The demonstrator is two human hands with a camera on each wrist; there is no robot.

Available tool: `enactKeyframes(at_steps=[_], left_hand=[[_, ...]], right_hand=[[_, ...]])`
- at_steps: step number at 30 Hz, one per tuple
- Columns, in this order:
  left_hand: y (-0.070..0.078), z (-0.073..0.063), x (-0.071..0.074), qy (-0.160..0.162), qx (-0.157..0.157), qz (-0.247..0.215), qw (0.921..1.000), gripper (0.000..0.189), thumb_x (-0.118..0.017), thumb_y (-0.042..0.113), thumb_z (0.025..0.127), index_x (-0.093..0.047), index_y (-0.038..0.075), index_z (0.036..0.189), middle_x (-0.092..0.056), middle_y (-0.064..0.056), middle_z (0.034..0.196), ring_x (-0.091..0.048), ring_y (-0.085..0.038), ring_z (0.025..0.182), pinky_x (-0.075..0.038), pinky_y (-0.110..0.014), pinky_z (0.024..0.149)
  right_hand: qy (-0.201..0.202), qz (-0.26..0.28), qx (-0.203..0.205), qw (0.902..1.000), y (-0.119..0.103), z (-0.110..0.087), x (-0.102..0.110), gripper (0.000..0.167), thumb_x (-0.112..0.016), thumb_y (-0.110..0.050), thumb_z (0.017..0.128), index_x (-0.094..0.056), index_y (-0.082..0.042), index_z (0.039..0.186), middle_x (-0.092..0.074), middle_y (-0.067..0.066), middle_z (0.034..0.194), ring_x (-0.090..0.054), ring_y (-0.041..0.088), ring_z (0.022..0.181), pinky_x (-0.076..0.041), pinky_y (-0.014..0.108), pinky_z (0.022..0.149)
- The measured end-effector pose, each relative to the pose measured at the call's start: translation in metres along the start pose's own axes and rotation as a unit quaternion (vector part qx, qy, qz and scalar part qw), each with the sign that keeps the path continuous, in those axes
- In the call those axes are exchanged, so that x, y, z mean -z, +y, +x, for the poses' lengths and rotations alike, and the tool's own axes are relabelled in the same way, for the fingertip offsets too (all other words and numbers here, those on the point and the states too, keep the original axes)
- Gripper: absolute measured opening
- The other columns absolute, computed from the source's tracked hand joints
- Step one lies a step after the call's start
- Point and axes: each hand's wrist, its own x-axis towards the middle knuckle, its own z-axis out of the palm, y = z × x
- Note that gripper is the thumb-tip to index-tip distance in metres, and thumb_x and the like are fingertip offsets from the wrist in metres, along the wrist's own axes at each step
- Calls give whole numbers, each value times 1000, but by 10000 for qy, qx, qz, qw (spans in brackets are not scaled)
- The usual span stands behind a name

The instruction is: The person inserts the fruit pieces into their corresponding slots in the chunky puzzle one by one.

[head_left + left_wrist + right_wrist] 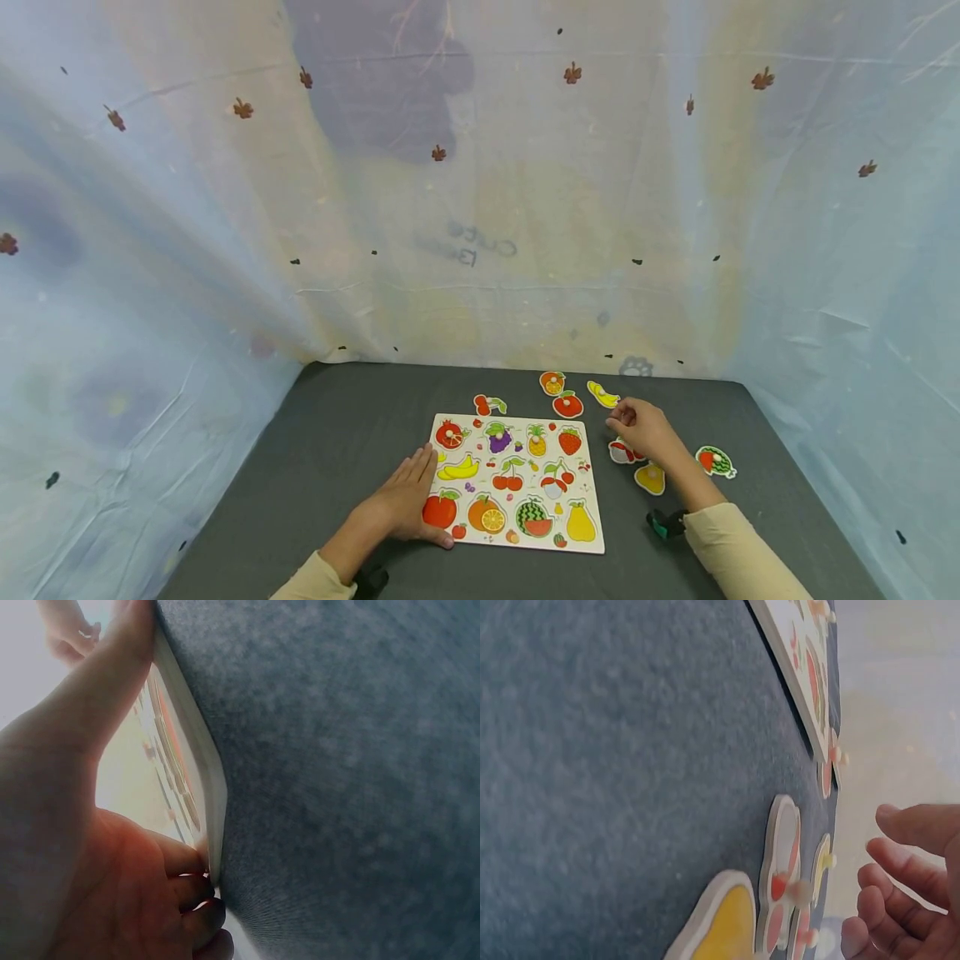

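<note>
A white fruit puzzle board (487,454) lies on the dark table. My left hand (408,498) rests along its left edge, fingers straight and thumb at the near corner. Its fingertips (204,922) touch the board's side in the left wrist view. To the right of the board, my right hand (641,427) hovers with loosely bent fingers and nothing between them. Just below it are a red-and-white knobbed piece (622,452) and a yellow pear piece (650,478). A banana piece (602,394) lies just beyond the fingers. Knobbed grapes (498,437) and pineapple (536,442) pieces sit in the board's far row.
Beyond the board lie a cherry piece (483,405), an orange piece (552,382) and a red apple-like piece (567,406). A watermelon piece (716,461) is right of my right forearm. Patterned curtain (510,208) surrounds the dark table (322,467) at the back and sides.
</note>
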Motion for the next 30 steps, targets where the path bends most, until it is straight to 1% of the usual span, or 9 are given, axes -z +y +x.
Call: enactKeyframes(at_steps=[5, 7, 13, 16, 22, 28, 30], left_hand=[[-2, 0, 0, -29, -74, -130, 9999, 149, -90, 74, 69, -15, -6, 168, -10, -24, 178, -13, -40, 164, -13, -57, 133], [-3, 1, -2, 5, -100, -146, 9998, 150, -90, 75, 68, -15, -6, 168, -11, -24, 178, -14, -40, 164, -13, -57, 133], [-13, 9, -13, 108, -153, -64, 9998, 151, -86, 81, 67, -14, -5, 169, -10, -23, 178, -13, -41, 165, -13, -57, 133], [-14, 9, -14, 194, -201, -119, 9995, 151, -87, 81, 66, -17, -6, 168, -12, -24, 178, -14, -41, 164, -14, -58, 133], [-10, 5, -9, 169, -243, -139, 9995, 153, -85, 83, 66, -15, -6, 168, -11, -24, 177, -13, -41, 164, -12, -57, 133], [1, -2, 1, 95, -54, 61, 9999, 145, -91, 72, 70, -18, -7, 168, -14, -24, 177, -16, -39, 164, -16, -55, 133], [1, -2, 0, 105, -51, 97, 9999, 145, -91, 72, 71, -18, -7, 168, -14, -24, 177, -16, -39, 164, -17, -54, 133]], right_hand=[[167, 91, -48, 9998, 11, 3, 4, 18, -76, -17, 102, -69, -2, 106, -62, 6, 85, -54, 20, 69, -46, 31, 59], [254, 60, -97, 9996, 14, 3, 4, 19, -75, -18, 102, -69, -1, 106, -63, 7, 85, -55, 19, 69, -47, 32, 59], [651, -15, -443, 9969, 18, 4, 8, 23, -71, -22, 104, -69, 1, 106, -64, 10, 86, -57, 22, 67, -47, 35, 59], [725, -35, -609, 9955, 21, 5, 10, 25, -70, -24, 105, -69, 1, 108, -66, 11, 89, -58, 23, 69, -47, 36, 60], [770, -59, -785, 9939, 28, 7, 12, 27, -69, -25, 105, -69, 2, 108, -66, 13, 89, -58, 25, 72, -46, 35, 60], [858, -50, -1071, 9905, 33, 9, 12, 29, -68, -25, 105, -68, 3, 108, -66, 15, 91, -60, 27, 76, -47, 36, 61], [854, -81, -1135, 9898, 34, 8, 12, 29, -68, -26, 105, -68, 3, 107, -66, 16, 93, -61, 29, 79, -48, 37, 63]])
